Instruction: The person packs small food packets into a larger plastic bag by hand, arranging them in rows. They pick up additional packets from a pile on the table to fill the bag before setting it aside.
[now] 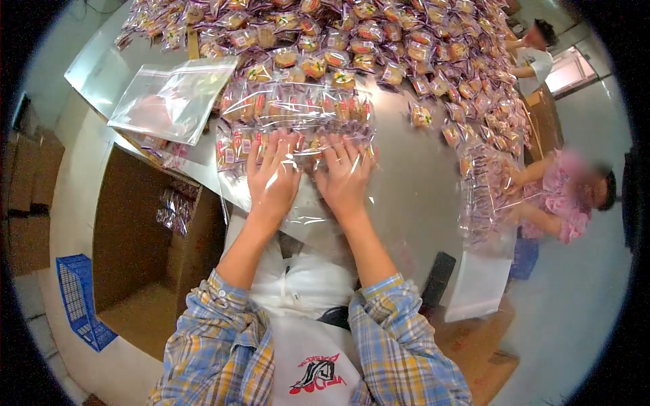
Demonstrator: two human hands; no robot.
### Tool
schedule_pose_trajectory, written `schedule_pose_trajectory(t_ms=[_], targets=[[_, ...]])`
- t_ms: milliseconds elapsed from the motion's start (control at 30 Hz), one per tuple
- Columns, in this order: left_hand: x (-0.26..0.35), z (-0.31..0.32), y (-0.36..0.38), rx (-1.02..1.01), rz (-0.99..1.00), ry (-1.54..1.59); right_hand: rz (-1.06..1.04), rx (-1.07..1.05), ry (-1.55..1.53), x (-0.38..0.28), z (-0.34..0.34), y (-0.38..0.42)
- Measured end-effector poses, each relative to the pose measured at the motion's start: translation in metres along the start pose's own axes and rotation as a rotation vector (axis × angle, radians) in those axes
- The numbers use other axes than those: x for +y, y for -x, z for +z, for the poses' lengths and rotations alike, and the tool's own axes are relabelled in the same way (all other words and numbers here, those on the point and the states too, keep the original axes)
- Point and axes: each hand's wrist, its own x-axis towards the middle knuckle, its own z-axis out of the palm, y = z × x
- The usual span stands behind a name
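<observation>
Pressing flat on a clear plastic bag filled with rows of small wrapped biscuits point(298, 118), the left hand point(272, 177) and right hand point(345, 174) lie side by side at the near edge of the grey metal bench point(406, 196), each grip spread open, clamping nothing. The film looks thin and slippery, the contents light but brittle; the bag's side edges probably offer the safest hold. Beyond, loose wrapped biscuits point(379, 34) cover the bench.

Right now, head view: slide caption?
Both hands, left and right, press flat on a clear bag of wrapped snacks.
</observation>
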Motion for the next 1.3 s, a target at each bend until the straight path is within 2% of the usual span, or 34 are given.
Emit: schedule_pose_trajectory(t_ms=[100,233,333,367,467,600,833,933,1167,1267,1300], targets=[[0.001,0.002,-0.004,0.022,0.057,-0.021,-0.03,0.012,0.03,0.002,0.007,-0.001],[0.004,-0.017,-0.02,-0.192,0.073,-0.087,-0.064,-0.062,0.02,0.009,0.006,-0.007],[-0.007,-0.028,-0.02,-0.168,0.13,0.021,-0.073,-0.016,0.017,0.009,0.006,-0.009],[-0.016,-0.022,-0.008,-0.094,0.096,0.089,-0.068,-0.026,0.011,0.005,0.001,-0.009],[0.001,-0.038,0.0,-0.109,-0.074,-0.159,-0.055,-0.015,-0.013,-0.001,-0.004,-0.01],[-0.017,-0.017,0.007,-0.045,-0.026,-0.144,-0.062,-0.027,-0.02,-0.007,-0.006,-0.008],[-0.014,-0.012,0.007,-0.041,-0.057,-0.175,-0.06,-0.081,0.061,-0.012,-0.001,-0.014],[-0.016,-0.011,0.007,-0.038,-0.101,-0.168,-0.081,0.011,0.01,-0.009,0.005,-0.009],[-0.004,-0.008,0.004,-0.058,-0.127,-0.17,-0.061,0.009,0.015,-0.014,0.002,-0.002],[-0.007,-0.014,0.009,-0.01,-0.071,-0.104,-0.078,-0.139,-0.102,-0.027,-0.038,0.012],[-0.002,-0.025,0.01,-0.021,-0.076,-0.13,-0.185,-0.126,-0.212,-0.027,-0.045,0.027]])
